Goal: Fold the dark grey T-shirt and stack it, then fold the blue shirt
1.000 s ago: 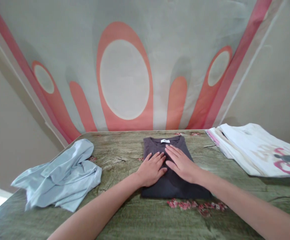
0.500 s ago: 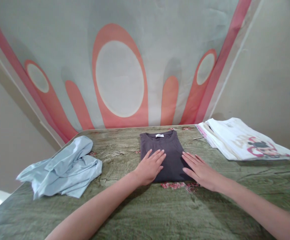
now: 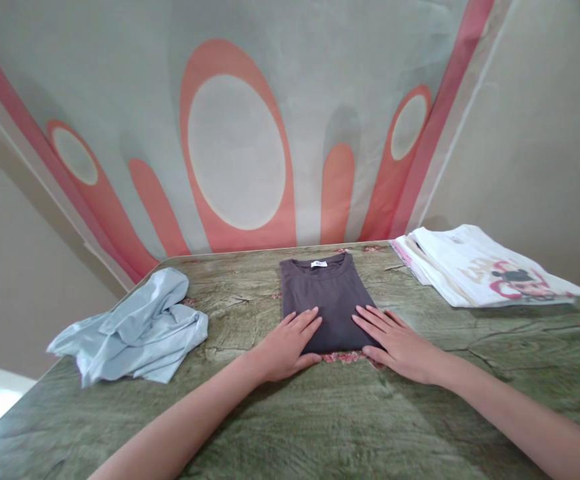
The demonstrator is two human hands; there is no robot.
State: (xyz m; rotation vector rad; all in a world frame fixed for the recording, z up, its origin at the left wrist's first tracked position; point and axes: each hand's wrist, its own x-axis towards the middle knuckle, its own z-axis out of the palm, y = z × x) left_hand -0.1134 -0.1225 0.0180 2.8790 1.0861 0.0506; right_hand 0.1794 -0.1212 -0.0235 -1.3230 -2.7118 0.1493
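A dark grey T-shirt (image 3: 324, 293), folded into a neat rectangle, lies in the middle of the table with its collar and white label at the far end. My left hand (image 3: 289, 345) rests palm down on its near left corner, fingers outstretched and thumb along the near edge. On the near right corner lies my right hand (image 3: 395, 341), also flat with its fingers extended. Neither hand grasps the cloth. Both near corners of the shirt are hidden beneath the hands.
A crumpled light blue garment (image 3: 135, 330) lies at the left of the table. At the far right is a stack of folded shirts (image 3: 475, 267), a white printed one on top. The wood-patterned tabletop (image 3: 290, 433) ends at a wall with a red-and-white pattern (image 3: 237, 153).
Both hands have moved to the near corners of the dark T-shirt, the left sliding back toward me and the right slightly inward. The view has shifted a little.
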